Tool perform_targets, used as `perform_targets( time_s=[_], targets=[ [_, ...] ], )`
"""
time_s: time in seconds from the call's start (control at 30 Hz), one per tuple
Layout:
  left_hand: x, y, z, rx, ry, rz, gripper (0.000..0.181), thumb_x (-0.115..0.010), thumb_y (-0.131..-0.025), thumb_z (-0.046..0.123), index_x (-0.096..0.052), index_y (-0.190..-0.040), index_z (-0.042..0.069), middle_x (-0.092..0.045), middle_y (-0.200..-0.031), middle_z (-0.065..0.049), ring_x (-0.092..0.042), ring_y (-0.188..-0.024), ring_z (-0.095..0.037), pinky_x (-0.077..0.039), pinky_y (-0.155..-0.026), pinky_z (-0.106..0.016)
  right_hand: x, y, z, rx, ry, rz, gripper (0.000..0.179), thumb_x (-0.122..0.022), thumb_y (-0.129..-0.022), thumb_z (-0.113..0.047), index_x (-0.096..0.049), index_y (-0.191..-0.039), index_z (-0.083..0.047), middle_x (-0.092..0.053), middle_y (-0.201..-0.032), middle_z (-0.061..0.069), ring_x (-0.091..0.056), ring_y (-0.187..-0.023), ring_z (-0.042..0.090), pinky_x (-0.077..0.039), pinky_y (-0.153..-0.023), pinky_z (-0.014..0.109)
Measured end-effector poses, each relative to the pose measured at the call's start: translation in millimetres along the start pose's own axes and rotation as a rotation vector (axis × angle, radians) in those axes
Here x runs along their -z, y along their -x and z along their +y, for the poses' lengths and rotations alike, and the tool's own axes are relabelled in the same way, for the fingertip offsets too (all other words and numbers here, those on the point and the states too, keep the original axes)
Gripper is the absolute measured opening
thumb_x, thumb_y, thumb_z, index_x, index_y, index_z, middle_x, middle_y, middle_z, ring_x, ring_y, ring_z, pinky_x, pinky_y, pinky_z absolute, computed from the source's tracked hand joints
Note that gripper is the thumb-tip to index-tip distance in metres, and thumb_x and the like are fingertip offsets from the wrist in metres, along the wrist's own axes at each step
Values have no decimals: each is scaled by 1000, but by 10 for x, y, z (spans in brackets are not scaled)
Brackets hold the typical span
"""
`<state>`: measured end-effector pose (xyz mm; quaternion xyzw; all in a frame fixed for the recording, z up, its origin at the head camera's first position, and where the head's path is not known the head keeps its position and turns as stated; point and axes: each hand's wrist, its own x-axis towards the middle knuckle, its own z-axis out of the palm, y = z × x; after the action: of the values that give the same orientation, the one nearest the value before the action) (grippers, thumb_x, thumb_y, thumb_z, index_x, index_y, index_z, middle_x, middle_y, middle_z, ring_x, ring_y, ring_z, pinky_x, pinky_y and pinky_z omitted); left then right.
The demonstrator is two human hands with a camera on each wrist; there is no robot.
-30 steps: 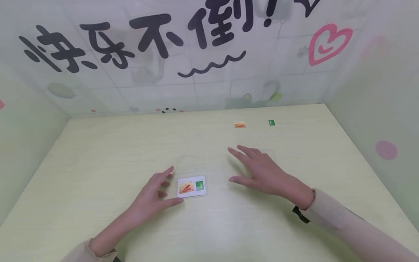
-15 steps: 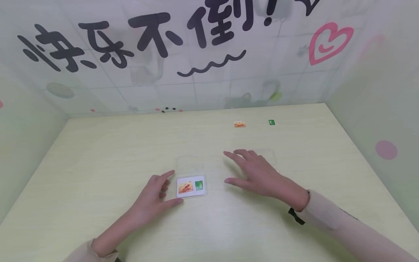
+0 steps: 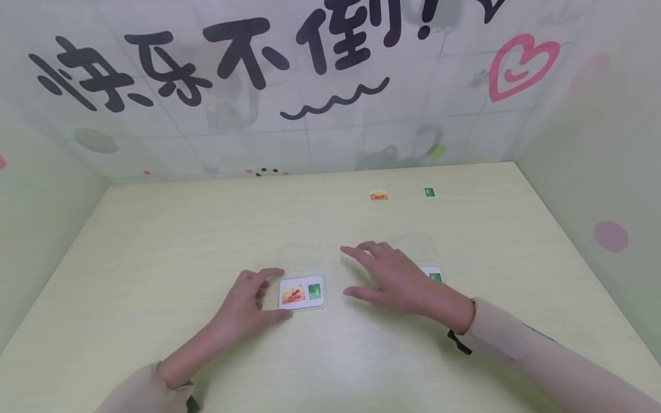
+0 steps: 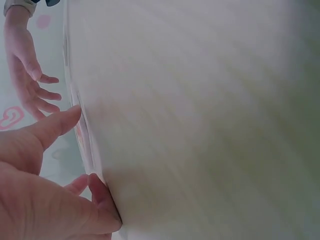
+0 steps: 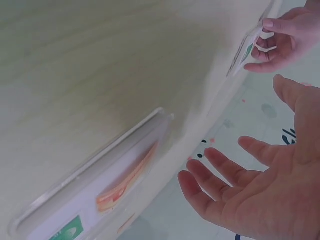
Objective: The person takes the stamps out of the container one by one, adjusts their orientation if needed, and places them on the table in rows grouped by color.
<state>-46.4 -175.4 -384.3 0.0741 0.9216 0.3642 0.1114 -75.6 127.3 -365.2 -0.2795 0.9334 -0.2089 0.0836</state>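
Note:
A clear plastic case (image 3: 304, 307) lies flat before my left hand (image 3: 242, 307), holding a white card with an orange picture stamp (image 3: 293, 294) and a green stamp (image 3: 315, 291). My left thumb is at the case's near edge and the index fingertip by its far left corner; firm contact is unclear. My right hand (image 3: 395, 281), fingers spread and holding nothing, hovers right of that case. Partly hidden behind it is a second clear case (image 5: 95, 167) with a similar stamped card. The right wrist view shows this case below the right palm.
Loose on the table's far side lie an orange stamp (image 3: 378, 195) and a green stamp (image 3: 430, 192). Faint clear plastic panels (image 3: 299, 256) extend behind both cases. A printed wall (image 3: 335, 143) borders the table's back, with side walls left and right.
My right hand has moved left toward the first case, uncovering part of the second. The left thumb and index finger have closed in slightly around the first case, which stays put.

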Motion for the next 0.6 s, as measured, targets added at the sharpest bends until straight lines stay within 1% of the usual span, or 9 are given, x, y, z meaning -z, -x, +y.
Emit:
perform_targets(
  time_s=[0.2, 0.37, 0.6],
  targets=[
    [1, -3, 20, 18, 1, 9, 73, -98, -72, 13, -64, -137, 9, -54, -109, -15, -51, -90, -23, -45, -75, -29, -57, -39, -57, 34, -29, -27, 72, -75, -98, -44, -49, -158, -15, -58, -144, 14, -57, -129, 35, -49, -105, 54],
    [15, -14, 44, 24, 2, -4, 69, -98, -72, 12, -66, -132, 8, -56, -109, -16, -51, -93, -25, -45, -77, -33, -102, -87, -91, 44, -85, -40, 68, -74, -99, -43, -51, -155, -13, -60, -143, 15, -58, -125, 34, -51, -102, 50],
    [29, -39, 13, 50, 32, -31, 68, -97, -73, 11, -65, -133, 8, -53, -109, -14, -50, -98, -27, -46, -80, -35, -145, -133, -110, -4, -155, -62, 62, -75, -99, -38, -54, -152, -13, -59, -143, 14, -57, -128, 31, -50, -106, 48]
  ],
)
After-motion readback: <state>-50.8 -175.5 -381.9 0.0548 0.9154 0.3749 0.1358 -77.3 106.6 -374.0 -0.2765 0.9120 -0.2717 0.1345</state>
